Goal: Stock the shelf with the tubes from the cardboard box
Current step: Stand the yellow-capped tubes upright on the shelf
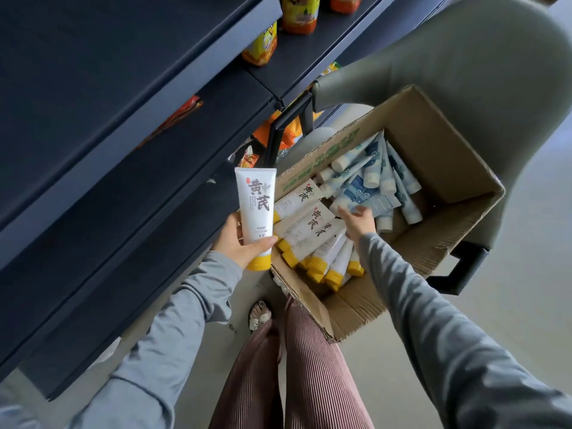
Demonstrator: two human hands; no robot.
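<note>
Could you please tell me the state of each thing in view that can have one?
Left hand: grips one white tube just above its yellow cap.
White tube: upright, cap on and pointing down.
Right hand: open, fingers reaching onto the blue tubes.
Cardboard box: open, flaps up, partly full.
Yellow-capped tubes: lying stacked in the box, caps on.
Blue tubes: lying jumbled in the box.

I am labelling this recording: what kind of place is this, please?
Most likely a small shop, or a mock one: dark shelves carry snack packets, and an open cardboard box holds many tubes; the left hand grips one yellow-capped tube.
</note>
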